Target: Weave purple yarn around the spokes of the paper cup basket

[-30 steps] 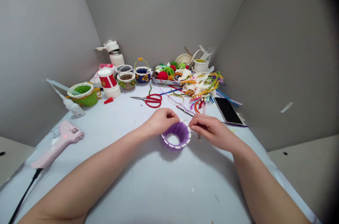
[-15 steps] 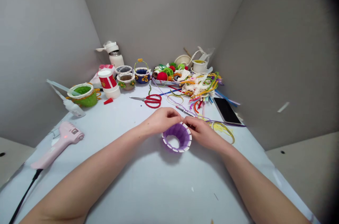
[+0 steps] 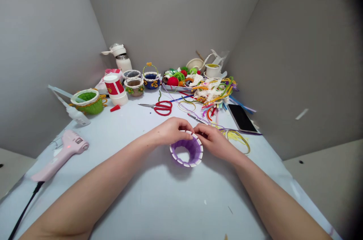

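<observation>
A small purple woven cup (image 3: 186,151) with a white scalloped rim lies tilted on the pale table (image 3: 147,202), its mouth facing me. My left hand (image 3: 170,131) is closed on the cup's far left rim. My right hand (image 3: 213,139) pinches at the far right rim, fingers closed; a thin purple strand (image 3: 244,131) trails off to the right from there. Both thumbs and fingertips meet above the cup's far edge.
Behind my hands lie red-handled scissors (image 3: 162,108), metal tweezers (image 3: 198,119), a pile of coloured pipe cleaners and lace (image 3: 215,94), a phone (image 3: 241,117) and a yellow loop (image 3: 239,139). Left: pink glue gun (image 3: 61,155), green basket (image 3: 87,100), red-white cup (image 3: 115,88), small finished baskets (image 3: 141,80).
My right hand moved left from beside the cup onto its far rim, uncovering the yellow loop. The cup tipped and shifted slightly left. My left hand stayed on the rim.
</observation>
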The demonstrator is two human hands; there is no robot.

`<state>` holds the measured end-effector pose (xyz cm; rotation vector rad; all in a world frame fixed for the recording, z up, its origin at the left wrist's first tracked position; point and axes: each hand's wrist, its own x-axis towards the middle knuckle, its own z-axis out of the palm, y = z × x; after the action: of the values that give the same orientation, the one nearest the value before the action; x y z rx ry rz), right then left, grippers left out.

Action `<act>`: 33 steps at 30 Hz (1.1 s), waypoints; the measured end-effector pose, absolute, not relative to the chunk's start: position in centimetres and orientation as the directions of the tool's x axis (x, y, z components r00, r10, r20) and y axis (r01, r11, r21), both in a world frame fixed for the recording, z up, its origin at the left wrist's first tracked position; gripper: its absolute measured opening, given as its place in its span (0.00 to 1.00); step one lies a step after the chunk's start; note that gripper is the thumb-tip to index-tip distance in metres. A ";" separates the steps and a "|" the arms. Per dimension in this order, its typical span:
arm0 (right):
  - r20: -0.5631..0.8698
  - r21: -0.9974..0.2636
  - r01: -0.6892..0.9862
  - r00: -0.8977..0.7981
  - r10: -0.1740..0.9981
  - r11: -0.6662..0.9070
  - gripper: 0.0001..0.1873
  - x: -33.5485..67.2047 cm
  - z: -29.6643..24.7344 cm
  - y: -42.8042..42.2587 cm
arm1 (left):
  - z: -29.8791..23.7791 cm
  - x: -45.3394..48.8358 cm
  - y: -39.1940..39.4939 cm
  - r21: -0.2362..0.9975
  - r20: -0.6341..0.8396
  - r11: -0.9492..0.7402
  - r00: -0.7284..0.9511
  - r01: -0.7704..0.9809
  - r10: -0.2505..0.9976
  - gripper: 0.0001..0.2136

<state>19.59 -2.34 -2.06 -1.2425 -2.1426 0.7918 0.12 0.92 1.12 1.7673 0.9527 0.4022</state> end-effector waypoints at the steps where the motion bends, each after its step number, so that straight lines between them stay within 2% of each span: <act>1: 0.154 -0.712 0.575 -0.433 0.888 0.404 0.09 19.6 -2.0 -2.3 | 1.1 0.2 0.9 0.907 -0.167 -0.128 0.622 0.401 0.765 0.10; 7: 0.137 -0.720 0.579 -0.422 0.896 0.383 0.08 20.6 -0.9 -2.6 | 0.7 0.4 1.2 0.911 -0.120 -0.112 0.514 0.398 0.850 0.08; 11: 0.155 -0.714 0.591 -0.390 0.908 0.376 0.07 21.3 0.0 -2.8 | 0.4 0.3 1.3 0.905 -0.128 -0.107 0.504 0.411 0.854 0.09; 15: 0.216 -0.700 0.567 -0.411 0.885 0.434 0.07 21.1 0.4 -3.1 | 0.4 0.4 1.2 0.892 -0.147 -0.102 0.495 0.441 0.856 0.09; 21: 0.326 -0.610 0.551 -0.480 0.814 0.569 0.07 20.9 0.8 -3.5 | 0.7 0.5 0.8 0.881 -0.139 -0.122 0.496 0.458 0.857 0.09; 26: 0.289 -0.567 0.557 -0.556 0.779 0.607 0.08 21.6 1.2 -3.6 | 0.4 0.3 1.2 0.882 -0.144 -0.116 0.496 0.456 0.857 0.09; 33: 0.215 -0.595 0.595 -0.531 0.820 0.541 0.09 22.2 1.0 -3.2 | 0.5 0.2 1.4 0.892 -0.157 -0.083 0.477 0.444 0.865 0.09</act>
<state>22.15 -3.23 1.02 -1.1461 -2.3053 0.6338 0.18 1.36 0.47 1.7086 1.1274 0.5177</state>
